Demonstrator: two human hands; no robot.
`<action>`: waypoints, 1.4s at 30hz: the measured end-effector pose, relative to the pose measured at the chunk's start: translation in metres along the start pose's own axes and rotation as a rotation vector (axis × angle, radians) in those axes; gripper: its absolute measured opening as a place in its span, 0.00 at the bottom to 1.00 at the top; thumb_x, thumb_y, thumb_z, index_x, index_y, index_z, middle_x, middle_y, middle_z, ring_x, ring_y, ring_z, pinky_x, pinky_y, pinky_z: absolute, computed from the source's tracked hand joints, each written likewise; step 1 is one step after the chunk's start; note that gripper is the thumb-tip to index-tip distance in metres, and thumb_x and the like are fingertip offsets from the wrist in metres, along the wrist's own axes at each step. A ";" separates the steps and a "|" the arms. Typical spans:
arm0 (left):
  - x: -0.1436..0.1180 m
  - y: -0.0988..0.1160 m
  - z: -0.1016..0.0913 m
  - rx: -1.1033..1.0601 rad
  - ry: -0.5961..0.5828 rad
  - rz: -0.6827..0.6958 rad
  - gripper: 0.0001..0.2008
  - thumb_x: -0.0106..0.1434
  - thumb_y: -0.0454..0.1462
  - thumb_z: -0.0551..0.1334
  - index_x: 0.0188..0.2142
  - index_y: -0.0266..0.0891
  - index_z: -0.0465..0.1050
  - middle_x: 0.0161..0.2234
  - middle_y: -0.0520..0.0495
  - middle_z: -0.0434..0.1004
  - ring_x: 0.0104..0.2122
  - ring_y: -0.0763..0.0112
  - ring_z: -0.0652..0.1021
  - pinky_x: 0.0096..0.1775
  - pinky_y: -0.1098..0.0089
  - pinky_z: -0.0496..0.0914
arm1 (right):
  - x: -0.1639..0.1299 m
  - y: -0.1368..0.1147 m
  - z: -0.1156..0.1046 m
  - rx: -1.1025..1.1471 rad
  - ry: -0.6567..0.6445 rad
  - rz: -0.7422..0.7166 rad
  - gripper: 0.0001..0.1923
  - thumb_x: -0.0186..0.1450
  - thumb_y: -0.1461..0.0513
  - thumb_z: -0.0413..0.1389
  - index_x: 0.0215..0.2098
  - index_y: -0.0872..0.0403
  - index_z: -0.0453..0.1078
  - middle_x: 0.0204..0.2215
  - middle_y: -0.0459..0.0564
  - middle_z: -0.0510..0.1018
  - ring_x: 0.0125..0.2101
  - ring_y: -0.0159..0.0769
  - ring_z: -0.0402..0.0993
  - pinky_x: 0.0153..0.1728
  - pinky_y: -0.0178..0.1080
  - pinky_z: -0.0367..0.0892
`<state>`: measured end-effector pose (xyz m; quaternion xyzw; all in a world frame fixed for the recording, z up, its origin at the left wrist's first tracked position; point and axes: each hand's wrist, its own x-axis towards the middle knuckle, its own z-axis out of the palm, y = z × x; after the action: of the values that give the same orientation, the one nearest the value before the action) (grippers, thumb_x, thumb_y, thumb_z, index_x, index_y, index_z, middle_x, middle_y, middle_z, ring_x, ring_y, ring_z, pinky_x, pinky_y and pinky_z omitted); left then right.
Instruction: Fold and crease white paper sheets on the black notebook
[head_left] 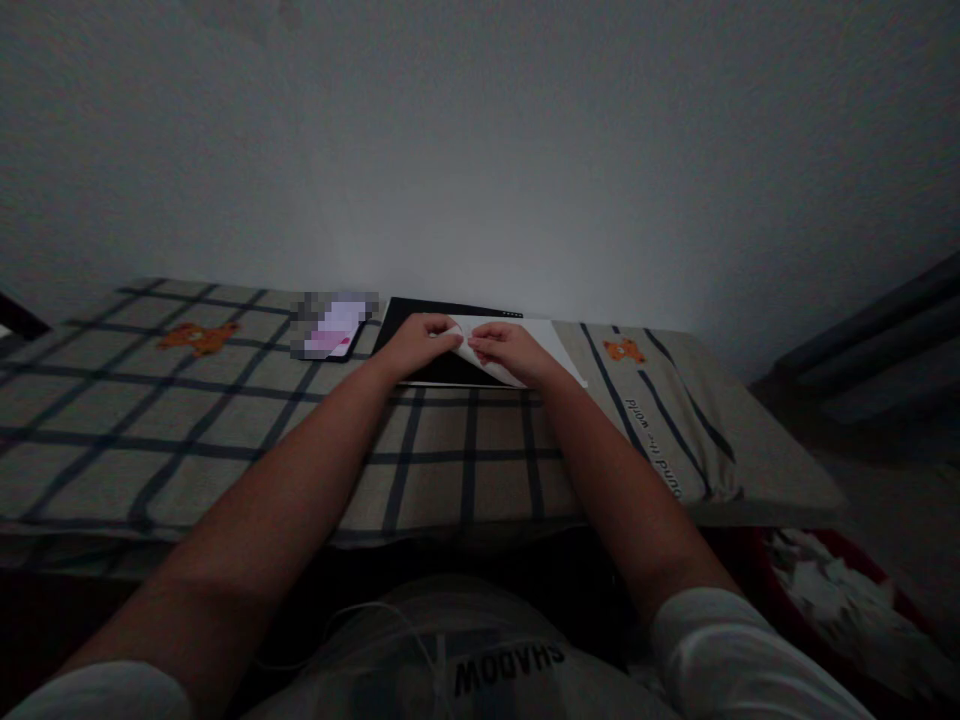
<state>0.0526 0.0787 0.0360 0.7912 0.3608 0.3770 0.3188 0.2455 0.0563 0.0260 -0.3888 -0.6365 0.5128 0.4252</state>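
My left hand [421,341] and my right hand [510,349] meet over the middle of the table. Between them is a white sheet of paper [551,345], its left edge curled up in my fingers. Both hands are closed on that edge, thumbs and fingertips pinching it close together. Under the paper lies a flat black board or folder [405,312] with a thin pale edge along the front. Small white marks show at its far right corner. The fingertips partly hide the curled part of the paper.
A phone [337,330] with a lit, blurred screen lies left of the black board. A checked cloth [465,455] with orange animal prints covers the table, which meets a pale wall [450,150]. A red bin [832,570] holding crumpled paper stands low at right.
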 end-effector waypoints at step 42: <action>-0.002 0.002 -0.001 0.026 -0.090 -0.016 0.14 0.54 0.44 0.60 0.29 0.34 0.76 0.26 0.51 0.73 0.29 0.70 0.72 0.35 0.70 0.63 | -0.003 -0.007 -0.002 -0.096 -0.009 0.002 0.13 0.54 0.56 0.62 0.31 0.57 0.71 0.25 0.44 0.71 0.24 0.27 0.62 0.29 0.34 0.61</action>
<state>0.0514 0.0763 0.0378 0.8085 0.3573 0.3336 0.3276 0.2482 0.0531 0.0324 -0.4070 -0.6619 0.4838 0.4028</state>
